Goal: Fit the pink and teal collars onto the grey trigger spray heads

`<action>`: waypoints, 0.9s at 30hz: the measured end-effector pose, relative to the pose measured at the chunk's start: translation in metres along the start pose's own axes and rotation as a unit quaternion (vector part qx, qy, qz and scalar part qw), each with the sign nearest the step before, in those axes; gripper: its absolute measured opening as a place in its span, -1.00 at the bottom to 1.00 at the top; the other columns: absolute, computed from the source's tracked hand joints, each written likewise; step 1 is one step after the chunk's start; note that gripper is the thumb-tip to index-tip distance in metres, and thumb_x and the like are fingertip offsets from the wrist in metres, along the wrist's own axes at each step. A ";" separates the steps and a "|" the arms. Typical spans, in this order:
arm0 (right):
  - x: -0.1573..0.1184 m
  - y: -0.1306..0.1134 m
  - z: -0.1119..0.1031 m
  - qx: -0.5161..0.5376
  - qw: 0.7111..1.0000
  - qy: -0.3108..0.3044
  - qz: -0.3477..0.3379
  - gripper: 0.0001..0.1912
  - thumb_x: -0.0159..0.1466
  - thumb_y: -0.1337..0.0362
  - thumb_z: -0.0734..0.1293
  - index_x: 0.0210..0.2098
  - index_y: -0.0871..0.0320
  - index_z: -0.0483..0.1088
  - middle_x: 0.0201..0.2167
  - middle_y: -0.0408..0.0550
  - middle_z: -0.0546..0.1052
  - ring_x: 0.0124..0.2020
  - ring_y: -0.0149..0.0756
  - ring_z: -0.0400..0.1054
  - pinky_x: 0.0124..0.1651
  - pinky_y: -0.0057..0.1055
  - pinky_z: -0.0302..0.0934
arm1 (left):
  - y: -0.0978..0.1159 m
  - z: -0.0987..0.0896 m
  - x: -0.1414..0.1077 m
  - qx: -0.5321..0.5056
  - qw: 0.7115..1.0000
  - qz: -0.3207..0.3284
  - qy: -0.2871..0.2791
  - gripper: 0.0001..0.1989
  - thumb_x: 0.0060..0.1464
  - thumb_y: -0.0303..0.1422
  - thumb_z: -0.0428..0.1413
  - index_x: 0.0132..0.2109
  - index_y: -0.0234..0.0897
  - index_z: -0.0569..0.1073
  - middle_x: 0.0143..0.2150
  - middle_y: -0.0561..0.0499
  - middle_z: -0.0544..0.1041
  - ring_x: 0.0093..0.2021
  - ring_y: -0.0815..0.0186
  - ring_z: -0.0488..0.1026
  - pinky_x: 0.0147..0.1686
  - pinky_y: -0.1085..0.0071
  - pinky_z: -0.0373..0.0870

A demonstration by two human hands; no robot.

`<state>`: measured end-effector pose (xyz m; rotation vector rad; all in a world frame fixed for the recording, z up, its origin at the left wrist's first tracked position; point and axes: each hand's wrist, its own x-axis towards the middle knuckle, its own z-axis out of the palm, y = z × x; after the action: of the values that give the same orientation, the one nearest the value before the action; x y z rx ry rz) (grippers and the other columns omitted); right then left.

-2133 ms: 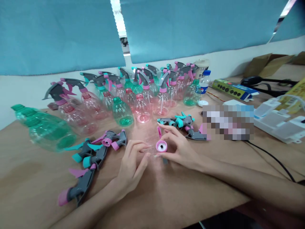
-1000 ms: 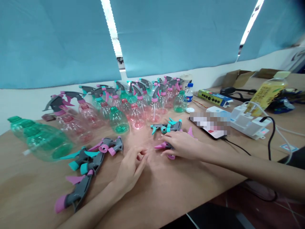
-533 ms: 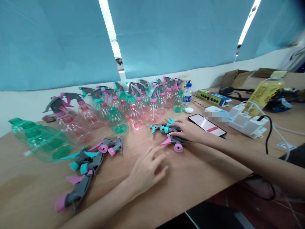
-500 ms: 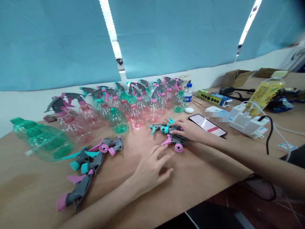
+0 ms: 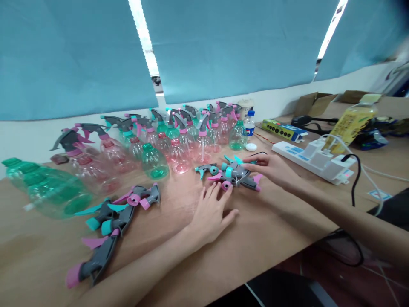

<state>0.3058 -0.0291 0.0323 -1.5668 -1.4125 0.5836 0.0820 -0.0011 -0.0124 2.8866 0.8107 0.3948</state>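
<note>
My left hand (image 5: 211, 213) lies with spread fingers low over the table, its fingertips beside a pink-collared spray head (image 5: 226, 184). My right hand (image 5: 268, 168) reaches over the right end of the same pile, fingers stretched out beside a teal-collared spray head (image 5: 235, 170); whether they touch it is unclear. Another teal spray head (image 5: 206, 169) lies at the pile's left end. More loose spray heads (image 5: 120, 217) lie left of my left hand. Behind stand pink and green clear bottles, many with spray heads on, among them an open green bottle (image 5: 154, 162) and an open pink one (image 5: 179, 157).
Green bottles (image 5: 54, 187) lie tilted at the far left. On the right are a white power strip (image 5: 313, 162) with cables, a yellow drink bottle (image 5: 353, 123), a colourful box (image 5: 283, 129) and a cardboard box (image 5: 313, 104). The brown table's (image 5: 255, 251) front edge runs below my hands.
The spray heads by my right hand are rearranged, with the teal one more to the right. My right hand has moved right and now hides most of the phone. My left hand has turned more forward.
</note>
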 end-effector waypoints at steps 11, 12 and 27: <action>0.010 -0.006 0.063 -0.224 0.960 0.040 -0.161 -0.80 0.20 0.21 0.36 -0.22 0.17 0.51 -0.15 0.07 0.51 -0.13 -0.13 0.40 -0.05 -0.21 0.25 | -0.001 -0.014 -0.049 -0.021 0.998 0.031 0.041 -0.85 0.18 -0.45 -0.02 -0.13 -0.26 0.41 -0.15 -0.04 0.48 -0.13 0.18 0.38 -0.11 0.18 0.31; 0.010 -0.005 0.065 -0.248 0.953 0.043 -0.170 -0.80 0.19 0.23 0.36 -0.23 0.19 0.51 -0.10 0.13 0.49 -0.07 -0.06 0.37 -0.01 -0.13 0.21 | -0.004 -0.017 -0.053 -0.020 0.998 0.024 0.047 -0.85 0.18 -0.46 -0.02 -0.14 -0.26 0.41 -0.16 -0.04 0.48 -0.14 0.19 0.38 -0.12 0.18 0.31; -0.025 -0.050 0.136 -0.260 0.869 -0.124 -0.403 -0.86 0.30 0.34 0.24 -0.27 0.14 0.45 -0.21 -0.04 0.53 -0.10 -0.21 0.36 0.13 -0.08 0.05 | -0.045 -0.051 -0.109 0.012 0.996 -0.062 0.061 -0.84 0.20 -0.46 -0.05 -0.21 -0.25 0.43 -0.23 -0.03 0.48 -0.20 0.22 0.38 -0.20 0.29 0.36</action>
<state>0.1621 -0.0146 0.0054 -1.1160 -2.3690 -0.1332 -0.0445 -0.0180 0.0051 2.8384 1.0133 0.5540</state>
